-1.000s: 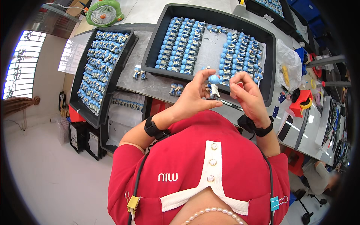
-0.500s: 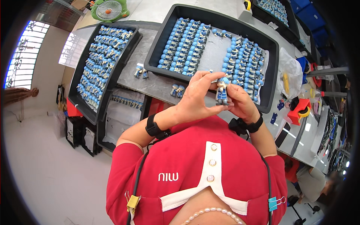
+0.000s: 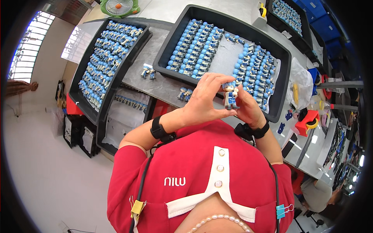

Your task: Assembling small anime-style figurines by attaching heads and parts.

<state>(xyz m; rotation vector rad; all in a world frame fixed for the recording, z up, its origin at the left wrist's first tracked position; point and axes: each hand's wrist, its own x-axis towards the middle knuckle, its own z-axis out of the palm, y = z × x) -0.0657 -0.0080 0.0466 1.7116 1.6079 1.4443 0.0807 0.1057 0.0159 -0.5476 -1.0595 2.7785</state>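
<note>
A small figurine (image 3: 230,96) with a blue cap and a blue-and-white outfit stands upright between my hands. My left hand (image 3: 205,99) grips it, thumb under its feet and fingers near its head. At its right side, my right hand (image 3: 248,108) closes on it with the thumb by its head; the other fingertips are partly hidden. Just beyond my hands lies a large black tray (image 3: 165,73) holding rows of similar blue-capped figurines, with a strip of pale lining between the rows. A few loose figurines (image 3: 184,94) lie on the table left of my hands.
At the left is another black tray (image 3: 145,37) full of figurines, with a partly filled tray (image 3: 101,134) below it. More figurines (image 3: 148,72) lie nearer the big tray. Tape in a red dispenser (image 3: 307,122) and a plastic bag (image 3: 301,81) sit at the right.
The figurine has turned a little in my fingers, now showing more of its front. Both hands keep their hold on it. The whole view has shifted slightly.
</note>
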